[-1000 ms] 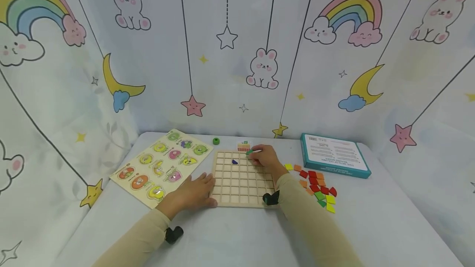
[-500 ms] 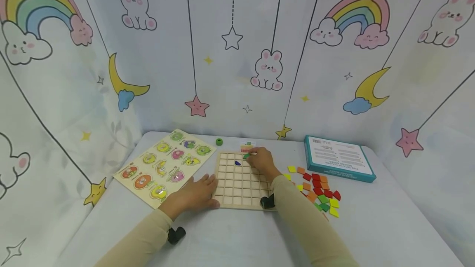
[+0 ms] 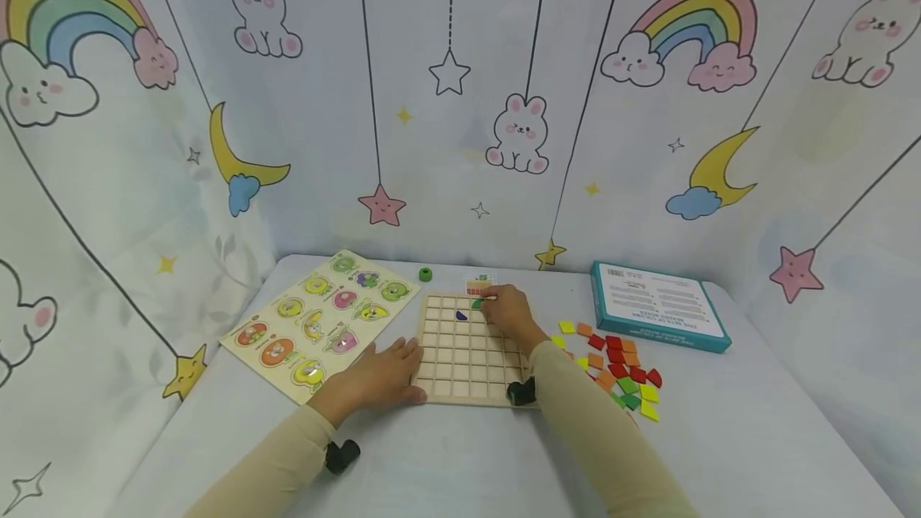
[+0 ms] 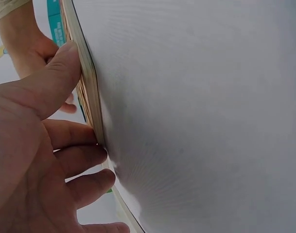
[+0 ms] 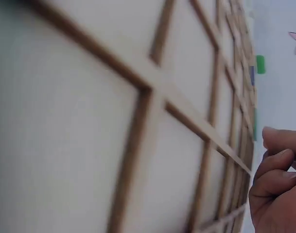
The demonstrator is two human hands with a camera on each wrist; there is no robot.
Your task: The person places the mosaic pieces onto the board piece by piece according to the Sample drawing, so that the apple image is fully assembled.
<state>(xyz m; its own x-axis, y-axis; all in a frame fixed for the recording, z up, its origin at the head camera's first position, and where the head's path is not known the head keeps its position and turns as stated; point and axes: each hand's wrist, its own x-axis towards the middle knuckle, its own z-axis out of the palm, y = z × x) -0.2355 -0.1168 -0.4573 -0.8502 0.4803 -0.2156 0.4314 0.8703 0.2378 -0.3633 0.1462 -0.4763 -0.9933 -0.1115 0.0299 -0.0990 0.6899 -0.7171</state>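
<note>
- One green tile is pinched in the right hand, right over the far row of the wooden grid board, beside the blue piece.
- Looks like the seating step; next it needs lining up square with a cell and pressing flat.
- Tile's too small to tell which way it points.
- Left hand, fingers flat and relaxed, steadies the board's near-left edge.

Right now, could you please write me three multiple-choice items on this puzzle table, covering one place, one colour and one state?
1. Where does the teal box lie? A right of the grid board B on the fruit puzzle C under the board
2. What colour is the piece lying in the grid? A red B dark blue C yellow
3. What is the right hand doing? A resting flat B pinching a green piece C holding the box

Answers: 1 A, it sits beyond the loose tiles. 2 B, one dark blue piece. 3 B, fingers grip green.
</note>
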